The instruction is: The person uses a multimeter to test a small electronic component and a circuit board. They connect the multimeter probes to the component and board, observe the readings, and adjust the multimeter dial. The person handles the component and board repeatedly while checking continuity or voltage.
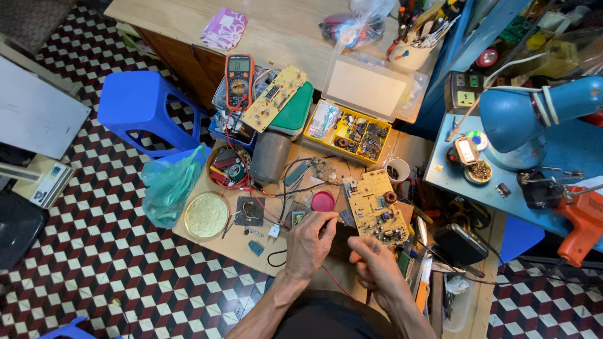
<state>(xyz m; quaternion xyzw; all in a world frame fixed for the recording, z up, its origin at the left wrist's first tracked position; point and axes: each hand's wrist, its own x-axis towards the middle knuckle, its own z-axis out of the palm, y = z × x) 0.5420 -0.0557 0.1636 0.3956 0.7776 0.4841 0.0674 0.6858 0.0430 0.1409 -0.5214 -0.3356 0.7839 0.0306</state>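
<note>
A person sat over a cluttered low wooden worktable (239,242), both hands close together above its near edge. The left hand (309,242) was curled around something small, though what it gripped could not be made out. The right hand (372,256) was clenched just below a tan circuit board (375,206), which lay tilted on the table beside a round red lid (323,201); a thin red wire (333,281) ran down between the forearms. Farther back stood an orange multimeter (239,80), a yellow parts box (349,133) with its lid open, and a blue desk lamp (534,113) at right.
</note>
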